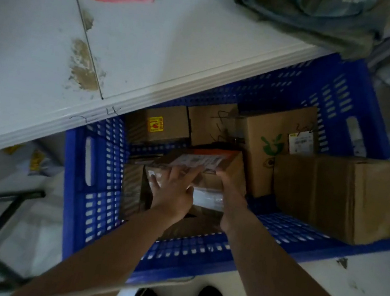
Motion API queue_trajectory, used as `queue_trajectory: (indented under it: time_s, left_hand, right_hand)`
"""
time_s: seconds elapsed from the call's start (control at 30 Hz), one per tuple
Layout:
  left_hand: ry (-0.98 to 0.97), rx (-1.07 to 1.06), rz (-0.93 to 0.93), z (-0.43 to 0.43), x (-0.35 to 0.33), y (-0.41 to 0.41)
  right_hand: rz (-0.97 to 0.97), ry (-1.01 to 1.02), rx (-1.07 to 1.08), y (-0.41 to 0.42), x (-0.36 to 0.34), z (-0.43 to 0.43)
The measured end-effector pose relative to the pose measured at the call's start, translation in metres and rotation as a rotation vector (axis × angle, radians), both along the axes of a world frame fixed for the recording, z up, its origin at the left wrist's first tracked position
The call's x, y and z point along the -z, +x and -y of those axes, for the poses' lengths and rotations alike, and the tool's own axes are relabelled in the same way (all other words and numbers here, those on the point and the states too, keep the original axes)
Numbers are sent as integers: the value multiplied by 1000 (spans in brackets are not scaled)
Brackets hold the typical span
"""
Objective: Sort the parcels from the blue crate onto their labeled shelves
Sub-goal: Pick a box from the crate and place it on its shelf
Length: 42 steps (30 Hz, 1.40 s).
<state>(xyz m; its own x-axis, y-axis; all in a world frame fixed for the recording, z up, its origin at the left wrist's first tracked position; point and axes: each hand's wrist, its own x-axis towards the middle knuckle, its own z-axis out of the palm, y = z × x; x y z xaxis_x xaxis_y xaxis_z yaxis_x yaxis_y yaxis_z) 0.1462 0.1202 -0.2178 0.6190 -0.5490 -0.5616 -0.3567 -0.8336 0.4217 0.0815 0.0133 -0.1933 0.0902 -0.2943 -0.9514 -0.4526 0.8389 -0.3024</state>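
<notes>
"Down in the blue slatted plastic crate (101, 185) on the floor. Step: picking one parcel. Small brown cardboard box with an orange strip and white printed label (204, 161) sits tilted on other parcels, mid-crate."

"Hands?"

"My right hand (229, 186) curls round its near right corner. My left hand (174, 189) lies with fingers straight and spread against its near edge, pinching nothing."

"Next move?"

"Judgement: lift it clear and turn the label up to read the code, which is blurred from here. Then match it to a shelf. The white shelf edge (147, 88) over the crate carries a handwritten mark (111, 111) that I cannot read."

"Progress?"

"Early, I judge. A large plain cardboard box (335, 194) and a green-printed carton (268, 144) wait in the crate."
</notes>
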Motion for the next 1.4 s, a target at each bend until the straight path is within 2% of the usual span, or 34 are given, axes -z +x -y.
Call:
queue_trajectory:
  time_s: [0.07, 0.17, 0.27, 0.33, 0.4, 0.53, 0.67, 0.8, 0.93, 1.0, 1.1, 1.27, 1.33, 1.4]
  left_hand:
    - [-92, -70, -12, -3, -9, 10]
    - [-271, -473, -46, -14, -31, 41]
    - [-233, -736, -223, -25, -63, 67]
    - [-255, -771, -450, -29, -92, 73]
    - [-267, -706, -615, -31, -123, 73]
    - [-354, -714, -778, -31, -182, 65]
    - [-504, -774, -944, -21, -237, 49]
    - [-644, -853, -878, -14, -295, 8]
    - [-806, -942, -779, -2, -358, -43]
    - [-866, -981, -713, 1, -392, -59]
    - [-920, -932, -615, -7, -446, -75]
    - [-1013, -839, -580, -38, -530, -99]
    - [-1055, -768, -557, -49, -565, -113]
    - [-1103, -683, -489, -63, -601, -127]
  right_hand:
    - [2, -11, -10, -9, -8, 9]
    - [-17, -53, -139, -31, -29, 24]
    - [6, -128, -268, -51, -60, 55]
    - [57, -158, -335, -61, -86, 81]
    - [144, -154, -399, -66, -116, 106]
    - [274, -84, -484, -66, -174, 140]
    - [323, -114, -449, -68, -237, 156]
    - [377, -297, -325, -74, -287, 126]
    - [620, -332, -175, -84, -331, 60]
    - [640, -371, -178, -93, -362, 32]
    - [623, -519, -191, -115, -416, 12]
    - [553, -673, -429, -162, -505, -6]
    - [612, -731, -472, -178, -540, -18]
    - [784, -662, -409, -193, -577, -29]
